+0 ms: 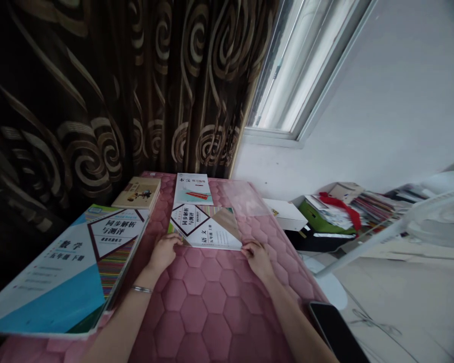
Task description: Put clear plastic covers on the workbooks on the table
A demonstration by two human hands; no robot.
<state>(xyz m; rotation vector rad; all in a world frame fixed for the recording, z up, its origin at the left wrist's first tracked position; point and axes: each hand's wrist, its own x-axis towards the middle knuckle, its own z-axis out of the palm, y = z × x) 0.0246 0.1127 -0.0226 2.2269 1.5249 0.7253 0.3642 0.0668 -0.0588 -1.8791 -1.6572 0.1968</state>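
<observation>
A workbook point(215, 231) with a white, green and brown cover lies sideways on the pink quilted table cover point(204, 302). My left hand point(165, 252) pinches its near left corner, and a metal bracelet point(142, 289) circles that wrist. At the near right corner, my right hand point(258, 257) has its thumb and fingers closed on the edge. Just beyond, a pale booklet point(192, 188) with a red picture touches or lies partly under the workbook's far edge; which of these I cannot tell.
To the left are a stack of blue-and-white workbooks point(68, 267) and a tan book point(136, 193). A clear plastic sheet point(244, 197) lies at the far right. A phone point(336, 330) rests by the right edge. Beyond stand a white fan point(397, 227) and a green bag point(318, 217); a curtain point(155, 91) hangs behind.
</observation>
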